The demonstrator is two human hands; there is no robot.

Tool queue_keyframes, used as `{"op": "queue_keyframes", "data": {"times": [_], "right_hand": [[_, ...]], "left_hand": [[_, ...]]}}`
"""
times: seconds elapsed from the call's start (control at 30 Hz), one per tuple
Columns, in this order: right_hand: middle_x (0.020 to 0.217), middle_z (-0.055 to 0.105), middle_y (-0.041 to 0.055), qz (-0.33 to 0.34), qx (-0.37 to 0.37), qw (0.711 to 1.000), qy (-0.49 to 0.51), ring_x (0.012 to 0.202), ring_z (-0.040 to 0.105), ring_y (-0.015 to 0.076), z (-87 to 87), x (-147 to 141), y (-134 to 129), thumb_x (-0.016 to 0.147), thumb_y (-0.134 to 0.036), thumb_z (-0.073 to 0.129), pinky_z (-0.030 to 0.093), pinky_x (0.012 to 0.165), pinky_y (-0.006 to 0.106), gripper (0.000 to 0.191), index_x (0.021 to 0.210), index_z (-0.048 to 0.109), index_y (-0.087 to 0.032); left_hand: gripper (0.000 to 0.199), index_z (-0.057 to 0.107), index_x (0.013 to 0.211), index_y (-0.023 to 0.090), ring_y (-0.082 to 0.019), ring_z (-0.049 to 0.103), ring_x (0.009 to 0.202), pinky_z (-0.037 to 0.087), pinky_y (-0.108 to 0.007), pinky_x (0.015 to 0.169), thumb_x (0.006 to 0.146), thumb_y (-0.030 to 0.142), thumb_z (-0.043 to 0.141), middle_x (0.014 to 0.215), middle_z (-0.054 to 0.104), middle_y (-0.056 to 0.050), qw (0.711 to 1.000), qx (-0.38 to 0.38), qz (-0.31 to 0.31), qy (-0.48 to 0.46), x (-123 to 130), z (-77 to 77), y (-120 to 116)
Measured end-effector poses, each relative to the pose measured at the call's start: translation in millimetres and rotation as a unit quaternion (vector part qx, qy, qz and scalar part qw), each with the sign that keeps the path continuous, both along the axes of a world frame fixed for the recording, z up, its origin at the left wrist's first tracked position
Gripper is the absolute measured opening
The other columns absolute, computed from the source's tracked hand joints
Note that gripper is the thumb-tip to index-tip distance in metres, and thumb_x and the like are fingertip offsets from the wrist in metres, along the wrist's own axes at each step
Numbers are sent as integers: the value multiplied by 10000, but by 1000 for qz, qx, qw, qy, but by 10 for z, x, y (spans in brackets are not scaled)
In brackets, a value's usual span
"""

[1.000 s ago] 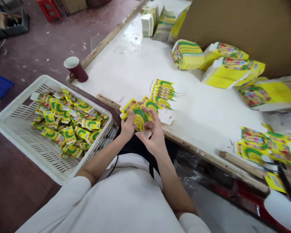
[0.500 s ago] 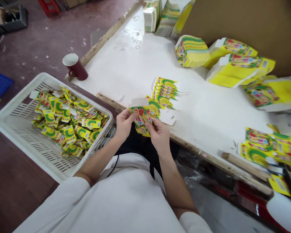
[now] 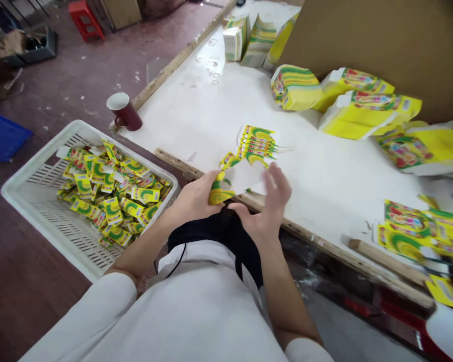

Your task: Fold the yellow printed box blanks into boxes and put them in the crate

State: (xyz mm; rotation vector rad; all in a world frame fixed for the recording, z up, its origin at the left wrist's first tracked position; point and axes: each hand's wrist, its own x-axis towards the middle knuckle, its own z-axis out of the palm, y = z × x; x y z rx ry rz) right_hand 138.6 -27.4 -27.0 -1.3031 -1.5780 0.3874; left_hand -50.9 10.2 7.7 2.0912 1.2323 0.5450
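My left hand grips a small yellow-and-green printed carton above the table's front edge. A white flap of card shows to the right of the carton, toward my right hand. That hand is a little blurred, its thumb and fingers spread apart around the flap's right side; whether a fingertip touches the card I cannot tell. Just beyond lies an overlapping row of flat printed cartons on the white table. To the left, a white plastic basket holds a heap of small yellow cartons.
A maroon mug stands at the table's left corner. Bundles of flat cartons lie along a brown cardboard panel at the back. More printed cartons and a wooden strip are at the right. A red stool stands on the floor.
Both hands held the carton with its printed front up; now the left alone grips it, with white card showing. My right hand has opened and moved right. The camera view has shifted slightly.
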Motion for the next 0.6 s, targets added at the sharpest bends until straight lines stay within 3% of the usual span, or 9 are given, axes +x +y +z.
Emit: {"op": "queue_keyframes", "data": {"times": [0.03,0.1,0.2,0.3,0.4,0.5,0.53,0.6], "right_hand": [[1582,419,79,-7,-9,998,59,1491,347,351,-24,-14,8,859,-560,687,278,1215,613,737,1507,415,-341],[1563,442,111,30,-69,981,179,1457,418,322,-80,-51,40,915,-593,582,404,1156,577,746,1549,324,-296],[1357,647,105,123,-206,924,297,1282,604,290,-139,-116,96,959,-578,491,541,1042,521,565,1433,501,-270],[1343,668,64,170,-269,885,341,1282,607,274,-154,-146,118,920,-547,580,540,1063,489,469,1308,619,-286],[1481,569,53,196,-263,887,326,1377,533,260,-168,-121,90,912,-599,581,484,1129,473,576,1406,543,-305],[1577,461,72,234,-212,905,286,1408,508,256,-185,-94,45,913,-655,539,444,1165,478,774,1569,304,-318],[1594,437,71,239,-188,919,251,1431,480,259,-184,-95,34,922,-624,547,417,1186,484,776,1583,277,-319],[1600,430,48,220,-148,952,153,1478,414,257,-177,-111,26,960,-480,553,355,1225,493,633,1549,376,-331]], "left_hand": [[708,442,1376,200,-296,682,1116,534,-368,924,735,243,740,1210,680,-115,1000,23,8,0,34,-36,-21],[764,378,1422,210,-285,658,1170,522,-362,960,741,225,722,1290,640,-120,998,65,0,-13,82,-105,-51],[823,308,1467,224,-275,643,1194,527,-354,953,743,208,699,1335,603,-120,994,100,-33,-25,122,-189,-76],[785,358,1425,246,-270,659,1151,542,-340,890,713,187,684,1308,605,-104,993,100,-63,-15,135,-249,-87],[700,432,1319,272,-253,671,1108,537,-321,853,667,170,665,1280,612,-76,994,75,-70,-35,120,-293,-77],[691,428,1283,267,-237,700,979,534,-320,808,639,170,659,1171,650,-59,996,31,-60,-60,104,-359,-43],[708,412,1299,255,-237,703,933,533,-325,790,641,176,660,1128,657,-61,996,21,-57,-64,106,-389,-30],[747,371,1345,215,-244,700,914,536,-341,785,657,190,663,1131,642,-95,996,21,-46,-78,124,-445,-13]]}}
